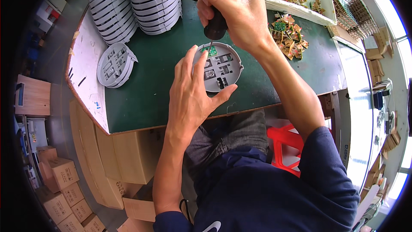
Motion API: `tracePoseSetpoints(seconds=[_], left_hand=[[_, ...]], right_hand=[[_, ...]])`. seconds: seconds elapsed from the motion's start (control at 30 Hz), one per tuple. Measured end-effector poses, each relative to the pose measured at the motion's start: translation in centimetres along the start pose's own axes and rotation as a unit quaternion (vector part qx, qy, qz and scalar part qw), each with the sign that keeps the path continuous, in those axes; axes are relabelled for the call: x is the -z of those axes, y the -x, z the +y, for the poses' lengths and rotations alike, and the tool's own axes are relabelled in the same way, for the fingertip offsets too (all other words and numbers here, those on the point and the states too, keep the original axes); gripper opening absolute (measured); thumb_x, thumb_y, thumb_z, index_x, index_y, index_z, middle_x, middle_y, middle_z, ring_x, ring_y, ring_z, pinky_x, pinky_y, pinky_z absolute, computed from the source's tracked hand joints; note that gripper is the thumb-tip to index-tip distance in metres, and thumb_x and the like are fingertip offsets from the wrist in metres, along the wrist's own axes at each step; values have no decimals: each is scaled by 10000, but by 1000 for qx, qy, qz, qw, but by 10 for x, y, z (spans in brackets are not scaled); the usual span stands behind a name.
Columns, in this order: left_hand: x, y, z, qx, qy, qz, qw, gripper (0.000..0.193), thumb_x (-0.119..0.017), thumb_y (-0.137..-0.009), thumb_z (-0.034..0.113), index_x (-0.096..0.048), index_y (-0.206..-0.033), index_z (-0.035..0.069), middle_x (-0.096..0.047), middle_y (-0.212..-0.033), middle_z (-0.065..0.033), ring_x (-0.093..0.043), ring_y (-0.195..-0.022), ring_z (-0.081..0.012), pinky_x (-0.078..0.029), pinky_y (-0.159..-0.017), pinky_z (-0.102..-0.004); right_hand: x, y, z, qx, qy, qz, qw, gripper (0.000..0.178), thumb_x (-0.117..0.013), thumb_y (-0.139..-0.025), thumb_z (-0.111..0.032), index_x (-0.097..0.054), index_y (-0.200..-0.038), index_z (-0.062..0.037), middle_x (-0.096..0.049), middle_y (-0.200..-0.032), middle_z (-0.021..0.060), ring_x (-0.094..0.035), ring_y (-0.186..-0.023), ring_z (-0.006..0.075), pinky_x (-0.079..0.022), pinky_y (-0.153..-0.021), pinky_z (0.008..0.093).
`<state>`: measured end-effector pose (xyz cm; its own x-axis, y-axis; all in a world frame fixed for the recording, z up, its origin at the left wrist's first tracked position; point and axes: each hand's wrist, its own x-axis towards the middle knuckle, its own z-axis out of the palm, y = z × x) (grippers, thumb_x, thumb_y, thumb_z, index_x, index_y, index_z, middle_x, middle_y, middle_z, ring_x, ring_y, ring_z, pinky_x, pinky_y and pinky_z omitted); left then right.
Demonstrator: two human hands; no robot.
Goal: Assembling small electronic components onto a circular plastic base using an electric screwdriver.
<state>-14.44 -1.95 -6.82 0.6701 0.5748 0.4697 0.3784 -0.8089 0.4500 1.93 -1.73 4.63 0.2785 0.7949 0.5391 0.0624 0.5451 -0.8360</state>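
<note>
Grey plastic housing (219, 65) lies partly under the left hand (189, 90), fingers spread apart across it. Above the housing, the right hand (241, 13) is clamped on a black screwdriver (216, 26), tip at the green circuit board (212, 52) inside the housing's far edge. Apparent step: screw fastening. Next move requires: aligned tip, steady housing.

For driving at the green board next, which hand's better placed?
Right, most likely. The right hand already grips the black driver, its bit pointing down at the green board. The left hand holds no tool and is spread at the grey round housing, seemingly steadying it.
</note>
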Motion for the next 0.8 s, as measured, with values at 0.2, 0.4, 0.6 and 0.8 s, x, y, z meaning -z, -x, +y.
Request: tracePoseSetpoints(seconds=[0.2, 0.4, 0.6, 0.8], left_hand=[[0, 0, 1, -5, -9, 1, 1000, 882, -793, -819, 553, -505, -1372, -69, -474, -1441, -244, -519, -1273, -409, -511, -1023, -484], [1, -1, 3, 12, 19, 0, 1000, 829, -851, -797, 449, -511, -1391, -19, -477, -1460, -214, -513, -1273, -410, -483, -1048, -494], [0, 1, 3, 11, 28, 2, 1000, 833, -855, -794, 441, -508, -1393, -22, -475, -1461, -215, -512, -1276, -410, -482, -1050, -495], [0, -1, 3, 15, 27, -3, 1000, 839, -855, -796, 436, -498, -1403, -19, -465, -1469, -215, -504, -1285, -412, -476, -1059, -496]], right_hand=[[2, 1, -3, -48, 10, -12, 999, 352, -718, -954, -169, -539, -1194, 16, -582, -652, 1, -525, -507, 67, -410, -462, 243], [3, 0, 6, -55, 22, -16, 998, 345, -750, -937, -200, -553, -1130, 8, -588, -652, 5, -529, -505, 71, -411, -458, 244], [2, 0, 3, -83, 11, -35, 996, 385, -749, -933, -196, -565, -1203, 8, -599, -682, 5, -535, -510, 69, -420, -461, 247], [1, -6, 3, -60, -16, -68, 996, 553, -732, -938, -178, -501, -1408, 0, -592, -711, -2, -539, -524, 66, -422, -473, 242]])
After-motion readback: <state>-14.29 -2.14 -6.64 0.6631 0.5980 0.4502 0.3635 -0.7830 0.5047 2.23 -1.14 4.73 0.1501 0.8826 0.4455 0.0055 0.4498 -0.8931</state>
